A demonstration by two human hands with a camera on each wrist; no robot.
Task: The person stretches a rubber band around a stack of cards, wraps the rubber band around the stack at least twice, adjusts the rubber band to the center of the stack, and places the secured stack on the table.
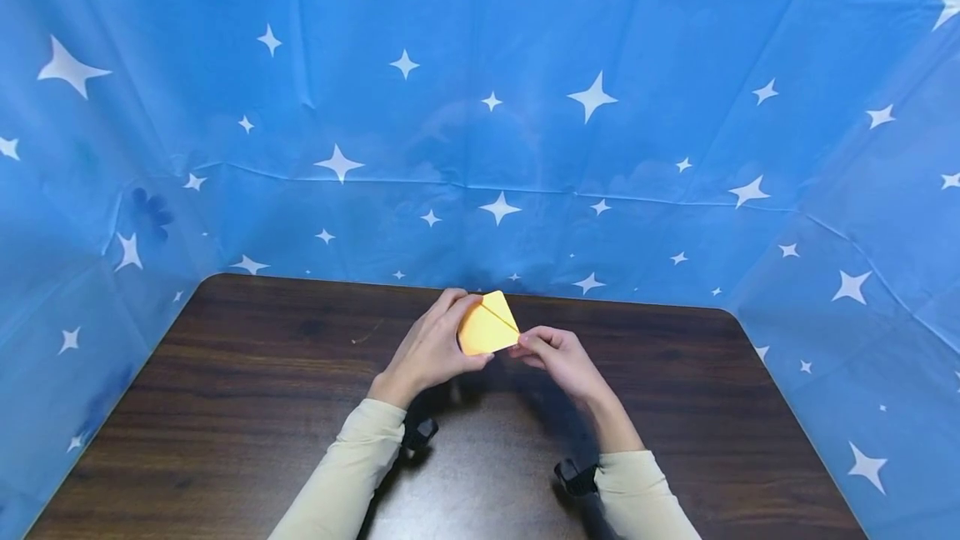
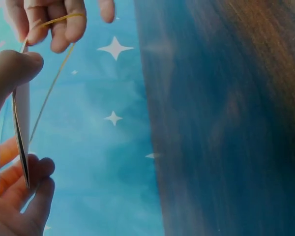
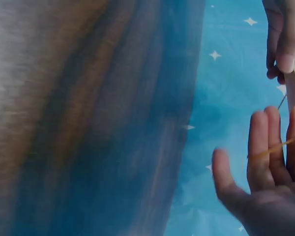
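Observation:
My left hand (image 1: pixel 433 346) holds a thin yellow pad (image 1: pixel 486 327) by its edges, thumb on one side and fingers on the opposite side. In the left wrist view the pad (image 2: pixel 22 118) appears edge-on, with layers along its edge. A thin yellow rubber band (image 2: pixel 52 88) stretches from the pad to my right hand (image 2: pixel 64 24) and crosses its fingers. The right wrist view shows the band (image 3: pixel 271 149) over those fingers, the little finger apart from it. My right thumb and index finger (image 1: pixel 534 340) pinch at the pad's right corner.
Both hands are above a dark brown wooden table (image 1: pixel 247 407) near its far edge. A blue cloth with white stars (image 1: pixel 450 132) hangs behind and along both sides. Black straps (image 1: pixel 576 477) circle the wrists by the pale sleeves (image 1: pixel 337 473).

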